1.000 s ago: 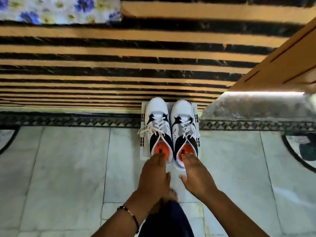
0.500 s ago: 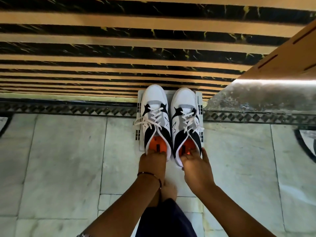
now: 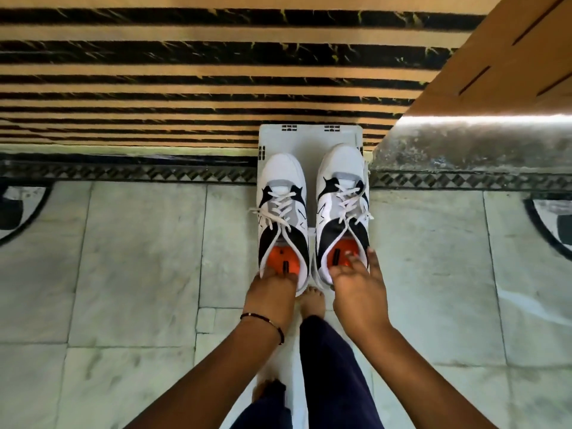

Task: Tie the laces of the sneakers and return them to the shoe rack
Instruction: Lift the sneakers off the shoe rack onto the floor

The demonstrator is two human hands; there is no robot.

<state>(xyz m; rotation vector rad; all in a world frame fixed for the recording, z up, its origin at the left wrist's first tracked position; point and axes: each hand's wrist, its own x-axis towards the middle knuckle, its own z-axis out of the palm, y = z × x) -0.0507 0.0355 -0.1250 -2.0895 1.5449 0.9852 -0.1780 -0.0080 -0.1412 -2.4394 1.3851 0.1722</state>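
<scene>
Your left hand (image 3: pixel 272 289) grips the left sneaker (image 3: pixel 283 218) heel; your right hand (image 3: pixel 356 283) hooks fingers into the right sneaker (image 3: pixel 342 209) collar. Both smooth white-and-black shoes, laces knotted, sit on the slotted plastic shoe rack (image 3: pixel 309 134).

1. Home entryway by the look of it.
2. Marble floor (image 3: pixel 139 274) with patterned border (image 3: pixel 123 173).
3. Black-and-tan striped stairs (image 3: pixel 185 72) ahead.
4. Small shoe rack (image 3: pixel 309 137) against the bottom step.
</scene>
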